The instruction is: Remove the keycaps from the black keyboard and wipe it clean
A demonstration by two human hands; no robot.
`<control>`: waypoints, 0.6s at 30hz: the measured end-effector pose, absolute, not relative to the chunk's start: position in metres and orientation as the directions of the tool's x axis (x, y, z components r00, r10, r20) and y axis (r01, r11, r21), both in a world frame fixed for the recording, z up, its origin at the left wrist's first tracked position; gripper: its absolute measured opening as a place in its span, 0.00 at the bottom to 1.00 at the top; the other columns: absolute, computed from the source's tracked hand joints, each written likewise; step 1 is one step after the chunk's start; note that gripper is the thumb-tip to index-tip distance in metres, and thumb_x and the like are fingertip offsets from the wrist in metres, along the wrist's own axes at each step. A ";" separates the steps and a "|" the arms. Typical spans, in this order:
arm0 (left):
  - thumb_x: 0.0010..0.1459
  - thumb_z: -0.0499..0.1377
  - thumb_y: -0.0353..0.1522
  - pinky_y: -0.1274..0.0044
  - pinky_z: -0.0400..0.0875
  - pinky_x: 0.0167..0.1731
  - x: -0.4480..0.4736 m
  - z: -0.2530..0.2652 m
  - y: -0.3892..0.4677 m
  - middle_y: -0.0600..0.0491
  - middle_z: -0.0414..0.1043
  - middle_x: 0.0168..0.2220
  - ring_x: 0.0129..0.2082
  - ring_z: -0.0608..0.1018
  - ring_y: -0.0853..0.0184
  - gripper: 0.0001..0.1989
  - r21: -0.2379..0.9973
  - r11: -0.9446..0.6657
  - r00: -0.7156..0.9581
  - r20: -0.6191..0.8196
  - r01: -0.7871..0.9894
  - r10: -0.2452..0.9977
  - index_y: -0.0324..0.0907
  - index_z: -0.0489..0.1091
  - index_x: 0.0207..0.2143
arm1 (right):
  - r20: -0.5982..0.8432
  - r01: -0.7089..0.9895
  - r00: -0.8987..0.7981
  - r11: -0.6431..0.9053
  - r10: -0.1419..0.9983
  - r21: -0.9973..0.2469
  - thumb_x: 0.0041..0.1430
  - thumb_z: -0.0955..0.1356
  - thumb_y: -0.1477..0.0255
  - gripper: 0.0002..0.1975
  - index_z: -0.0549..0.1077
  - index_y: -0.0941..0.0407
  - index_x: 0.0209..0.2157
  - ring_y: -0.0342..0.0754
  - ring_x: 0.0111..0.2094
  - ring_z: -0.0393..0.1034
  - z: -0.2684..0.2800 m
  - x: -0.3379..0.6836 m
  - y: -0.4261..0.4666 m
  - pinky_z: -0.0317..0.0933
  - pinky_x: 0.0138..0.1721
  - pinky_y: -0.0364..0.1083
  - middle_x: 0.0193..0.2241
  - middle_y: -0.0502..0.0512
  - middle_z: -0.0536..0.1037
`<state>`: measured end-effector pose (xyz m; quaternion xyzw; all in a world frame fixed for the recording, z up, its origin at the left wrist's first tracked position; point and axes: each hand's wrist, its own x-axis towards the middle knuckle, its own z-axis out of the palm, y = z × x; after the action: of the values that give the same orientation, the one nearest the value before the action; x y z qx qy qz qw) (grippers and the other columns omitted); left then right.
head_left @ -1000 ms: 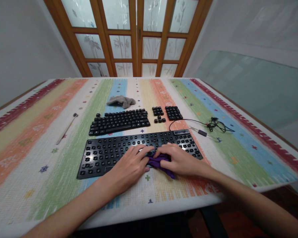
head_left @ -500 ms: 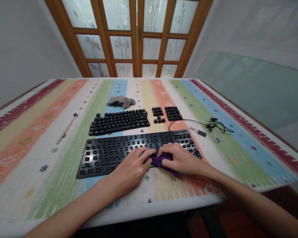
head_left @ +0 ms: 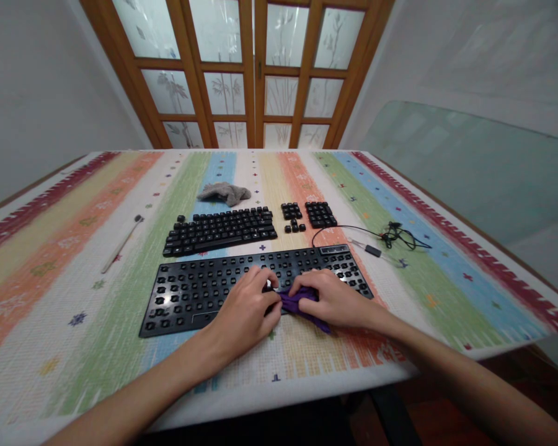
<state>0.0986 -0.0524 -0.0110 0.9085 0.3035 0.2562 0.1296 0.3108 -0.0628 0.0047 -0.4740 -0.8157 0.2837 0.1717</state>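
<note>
A black keyboard base (head_left: pixel 190 291) with its keycaps off lies in front of me, rows of bare switches showing. A bunched purple cloth (head_left: pixel 297 301) rests on its lower edge, right of the middle. My right hand (head_left: pixel 328 297) grips the cloth, fingers curled against the keyboard. Over the middle of the base, my left hand (head_left: pixel 253 303) has bent fingers, with thumb and forefinger closed at the cloth's left end. Its fingertips are partly hidden. Behind the base, the removed black keycaps (head_left: pixel 221 230) are laid out in keyboard order, with the number-pad keycaps (head_left: pixel 320 214) on the right.
A grey cloth (head_left: pixel 225 192) lies beyond the keycaps. To the left is a thin brush (head_left: pixel 123 243) with a dark head. On the right sit a coiled black cable (head_left: pixel 393 235) and a small dark-handled tool (head_left: pixel 372 251). A striped tablecloth (head_left: pixel 97 347) covers the table.
My left fingers have drawn back slightly and curled, with thumb and forefinger coming together at the cloth's end. My right hand keeps its grip on the cloth. The view has shifted a little.
</note>
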 end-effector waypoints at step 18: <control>0.57 0.64 0.31 0.62 0.73 0.43 0.101 -0.019 -0.059 0.44 0.68 0.45 0.46 0.69 0.56 0.05 0.228 -0.846 0.706 0.471 0.481 0.528 0.37 0.74 0.33 | 0.010 0.683 -0.510 0.412 0.860 -0.603 0.52 0.67 0.78 0.09 0.79 0.58 0.35 0.45 0.29 0.70 0.008 0.317 -0.062 0.58 0.34 0.41 0.27 0.52 0.79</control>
<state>0.1008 -0.0587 -0.0192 0.9227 0.2735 0.2682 0.0442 0.3167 -0.0622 0.0078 -0.4677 -0.8246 0.2743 0.1615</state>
